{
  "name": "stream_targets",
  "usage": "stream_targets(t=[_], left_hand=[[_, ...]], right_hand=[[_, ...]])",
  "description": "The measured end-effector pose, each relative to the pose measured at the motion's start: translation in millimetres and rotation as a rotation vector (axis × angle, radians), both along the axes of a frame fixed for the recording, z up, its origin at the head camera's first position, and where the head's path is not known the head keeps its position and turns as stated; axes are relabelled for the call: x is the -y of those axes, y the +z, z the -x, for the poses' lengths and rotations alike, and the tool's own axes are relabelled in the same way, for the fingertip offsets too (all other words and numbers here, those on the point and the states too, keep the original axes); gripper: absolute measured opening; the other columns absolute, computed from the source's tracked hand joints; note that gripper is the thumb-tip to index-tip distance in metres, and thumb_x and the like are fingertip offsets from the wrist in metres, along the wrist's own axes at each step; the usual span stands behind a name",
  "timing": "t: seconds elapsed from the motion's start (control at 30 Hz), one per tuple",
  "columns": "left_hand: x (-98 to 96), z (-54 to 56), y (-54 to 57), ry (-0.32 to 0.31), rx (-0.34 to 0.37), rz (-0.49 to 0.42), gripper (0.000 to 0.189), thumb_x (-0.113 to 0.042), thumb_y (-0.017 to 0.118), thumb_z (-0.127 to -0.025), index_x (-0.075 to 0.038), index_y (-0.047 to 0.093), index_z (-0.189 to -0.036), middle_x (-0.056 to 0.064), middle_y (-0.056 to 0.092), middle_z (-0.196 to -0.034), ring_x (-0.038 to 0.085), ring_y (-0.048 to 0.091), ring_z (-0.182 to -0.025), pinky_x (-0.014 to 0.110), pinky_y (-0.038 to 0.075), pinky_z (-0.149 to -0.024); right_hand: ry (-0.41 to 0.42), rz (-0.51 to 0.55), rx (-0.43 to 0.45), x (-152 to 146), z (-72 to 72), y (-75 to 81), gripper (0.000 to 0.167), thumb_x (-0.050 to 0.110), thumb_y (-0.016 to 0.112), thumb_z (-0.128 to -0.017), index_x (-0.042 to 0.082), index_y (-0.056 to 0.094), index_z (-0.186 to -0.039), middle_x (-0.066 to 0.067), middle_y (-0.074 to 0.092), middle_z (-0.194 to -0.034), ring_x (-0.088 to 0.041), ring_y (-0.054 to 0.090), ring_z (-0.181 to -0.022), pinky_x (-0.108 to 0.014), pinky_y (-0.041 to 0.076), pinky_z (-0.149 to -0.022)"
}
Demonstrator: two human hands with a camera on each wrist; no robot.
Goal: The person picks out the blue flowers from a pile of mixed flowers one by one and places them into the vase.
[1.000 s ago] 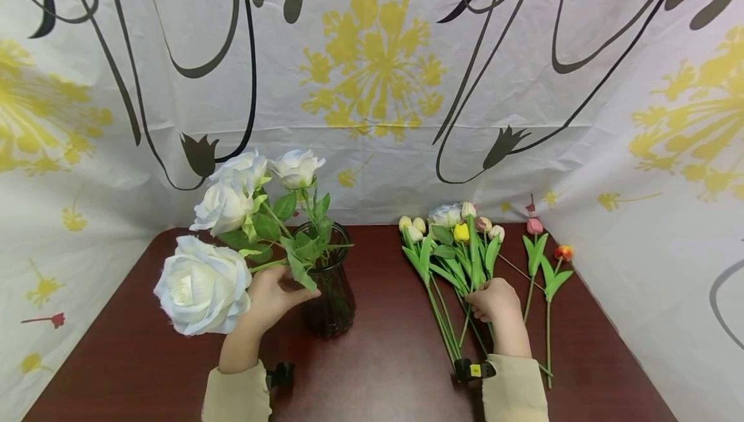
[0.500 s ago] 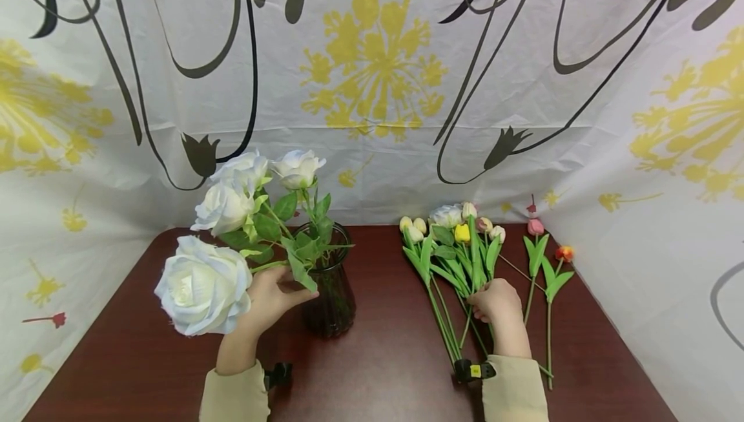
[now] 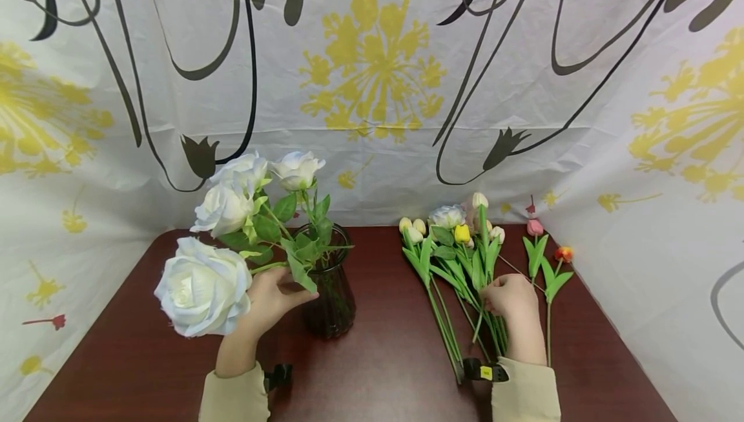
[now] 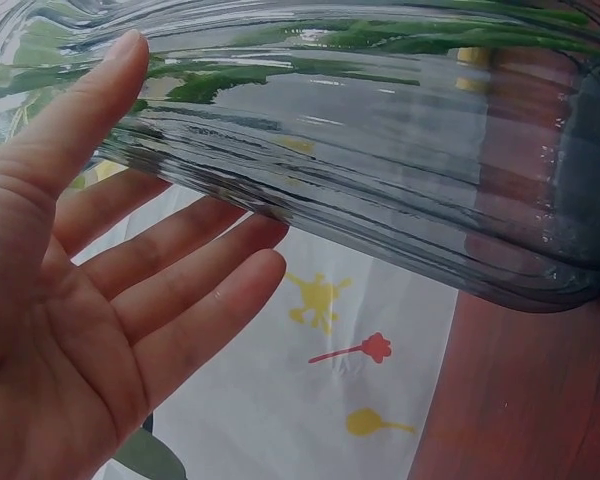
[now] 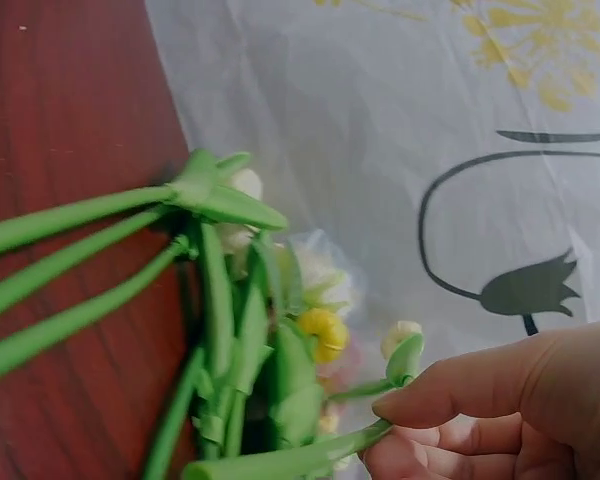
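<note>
In the head view my left hand [image 3: 270, 299] is at the left side of a dark ribbed glass vase [image 3: 331, 309]. The left wrist view has the thumb over the glass vase [image 4: 380, 170] and the other fingers [image 4: 210, 320] nearly straight along its edge. White roses [image 3: 206, 286] with green leaves stand in the vase and lean left over that hand. My right hand [image 3: 511, 299] pinches the green stem of a white tulip [image 3: 480, 200] between thumb and forefinger, above a pile of flowers. In the right wrist view the tulip stem [image 5: 300, 460] passes between the fingertips.
Under the right hand lie several tulips, including a yellow tulip [image 3: 462, 234], and a pale blue-white rose [image 3: 447, 216]. A pink tulip [image 3: 535, 227] and an orange tulip [image 3: 563, 254] lie farther right on the brown table [image 3: 383, 357]. A patterned cloth [image 3: 372, 170] hangs behind.
The right hand has shifted a little to the right, and the white tulip it pinches has risen above the others. The left hand and the vase have stayed put.
</note>
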State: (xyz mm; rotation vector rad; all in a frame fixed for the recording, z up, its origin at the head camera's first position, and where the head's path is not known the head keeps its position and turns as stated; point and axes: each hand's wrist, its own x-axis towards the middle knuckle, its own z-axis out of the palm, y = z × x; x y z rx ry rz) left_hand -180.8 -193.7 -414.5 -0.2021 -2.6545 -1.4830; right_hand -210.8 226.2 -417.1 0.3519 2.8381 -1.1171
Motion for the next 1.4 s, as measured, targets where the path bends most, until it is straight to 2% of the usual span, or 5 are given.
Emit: stream_targets(t=[0.3, 0.7, 1.07, 1.27, 1.4], left_hand=[[0.2, 0.7, -1.2, -0.003, -0.016, -0.014, 0.047, -0.021, 0.085, -0.073, -0.005, 0.067, -0.113, 0.009, 0.071, -0.097, 0.018, 0.069, -0.080, 0.032, 0.056, -0.069], [-0.6, 0.5, -0.5, 0.000, -0.018, -0.014, 0.047, -0.022, 0.085, -0.073, -0.003, 0.067, -0.112, 0.010, 0.071, -0.099, 0.020, 0.069, -0.082, 0.035, 0.056, -0.071], [-0.7, -1.0, 1.5, 0.001, -0.008, 0.009, 0.047, -0.023, 0.085, -0.074, -0.004, 0.067, -0.113, 0.009, 0.070, -0.100, 0.021, 0.069, -0.083, 0.036, 0.056, -0.072], [-0.2, 0.0, 1.0, 0.001, -0.011, 0.001, 0.049, -0.024, 0.085, -0.074, -0.003, 0.066, -0.114, 0.010, 0.070, -0.101, 0.021, 0.069, -0.083, 0.036, 0.056, -0.072], [0.0, -0.4, 2.0, 0.009, -0.001, 0.006, 0.049, -0.025, 0.085, -0.074, -0.004, 0.066, -0.114, 0.010, 0.070, -0.101, 0.021, 0.069, -0.083, 0.035, 0.056, -0.072]], right_hand=[[-0.070, 0.020, 0.036, -22, -9.8, 9.4, 0.020, 0.012, 0.059, -0.089, -0.004, 0.068, -0.081, -0.003, 0.063, -0.060, -0.019, 0.064, -0.057, -0.048, 0.052, -0.068], [-0.133, 0.102, 0.098, -54, -10.0, -13.9, 0.022, 0.011, 0.060, -0.088, -0.004, 0.066, -0.073, -0.003, 0.062, -0.057, -0.015, 0.062, -0.054, -0.034, 0.054, -0.055], [-0.179, 0.168, 0.177, -65, -10.8, -28.5, 0.020, 0.010, 0.062, -0.088, -0.006, 0.061, -0.076, -0.007, 0.062, -0.061, -0.018, 0.061, -0.055, -0.033, 0.055, -0.056], [-0.160, 0.035, 0.126, -59, -8.4, -25.3, 0.025, 0.016, 0.063, -0.087, 0.001, 0.065, -0.067, -0.004, 0.062, -0.058, -0.018, 0.060, -0.054, -0.034, 0.050, -0.056], [-0.131, -0.015, 0.070, -48, -5.5, -16.4, 0.023, 0.018, 0.064, -0.088, 0.002, 0.070, -0.072, -0.003, 0.063, -0.058, -0.020, 0.060, -0.056, -0.036, 0.047, -0.056]])
